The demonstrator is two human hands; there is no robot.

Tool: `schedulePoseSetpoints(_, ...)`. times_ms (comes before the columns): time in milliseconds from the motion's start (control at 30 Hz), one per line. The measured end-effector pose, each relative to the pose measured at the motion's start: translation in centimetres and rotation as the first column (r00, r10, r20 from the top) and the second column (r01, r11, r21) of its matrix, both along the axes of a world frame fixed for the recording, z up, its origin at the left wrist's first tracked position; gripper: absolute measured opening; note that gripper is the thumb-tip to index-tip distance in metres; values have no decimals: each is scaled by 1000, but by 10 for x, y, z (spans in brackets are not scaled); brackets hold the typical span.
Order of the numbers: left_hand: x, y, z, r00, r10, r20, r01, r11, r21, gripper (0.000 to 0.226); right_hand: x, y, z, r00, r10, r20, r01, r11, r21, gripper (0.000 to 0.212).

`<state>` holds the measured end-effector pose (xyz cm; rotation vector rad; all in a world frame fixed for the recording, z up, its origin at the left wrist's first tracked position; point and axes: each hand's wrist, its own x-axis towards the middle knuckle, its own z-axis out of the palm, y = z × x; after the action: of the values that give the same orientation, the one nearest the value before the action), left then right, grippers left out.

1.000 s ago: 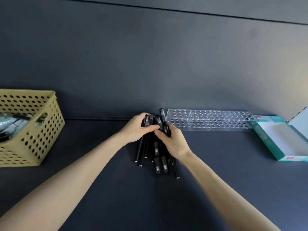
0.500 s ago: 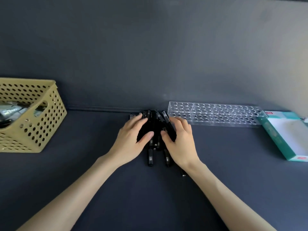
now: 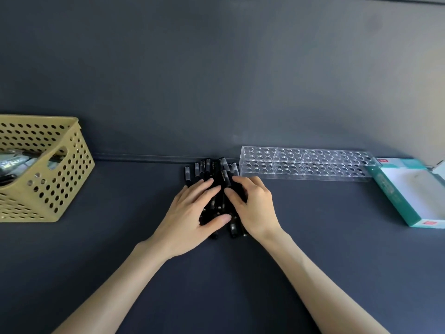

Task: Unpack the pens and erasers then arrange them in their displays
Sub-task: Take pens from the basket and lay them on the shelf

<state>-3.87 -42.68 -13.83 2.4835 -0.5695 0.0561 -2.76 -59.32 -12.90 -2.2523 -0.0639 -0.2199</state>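
Pens (image 3: 212, 169): lying heaped on the table (image 3: 120, 237), beneath both hands, just beside the clear rack (image 3: 303, 163).
Left hand (image 3: 192, 213): pressing flat, fingers straight.
Right hand (image 3: 255, 208): resting loosely, grasping nothing.

Bundle of black plastic pens (image 3: 218, 169) went from gripped by both hands to lying on dark grey tabletop (image 3: 313, 225); left hand (image 3: 190, 213) and right hand (image 3: 255, 208) opened, pressed over pile; pens fanned wider.
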Motion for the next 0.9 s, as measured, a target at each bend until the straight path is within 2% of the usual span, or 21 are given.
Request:
schedulePoseSetpoints(133,4,4,0,999,29,38,-31,997,66,63,-4,-6,1,999,40,30,-37,995,-96,39)
schedulePoseSetpoints(300,3,7,-2,998,49,35,-50,998,25,49,-12,-13,-4,983,182,31,-168,949,-267,42)
schedulePoseSetpoints(500,-1,9,2,997,63,41,-64,997,45,47,-8,-5,-5,991,119,56,-82,890,-448,45)
schedulePoseSetpoints(600,-2,11,10,993,84,85,-88,995,43,45,-9,-3,0,992,114,59,-77,896,-438,44)
schedulePoseSetpoints(700,-8,17,24,984,145,108,-142,989,-33,38,-12,-2,11,990,121,77,-83,921,-380,39)
schedulePoseSetpoints(900,-26,44,52,961,207,185,-197,978,-71,25,-21,19,38,980,121,159,-75,960,-271,26)
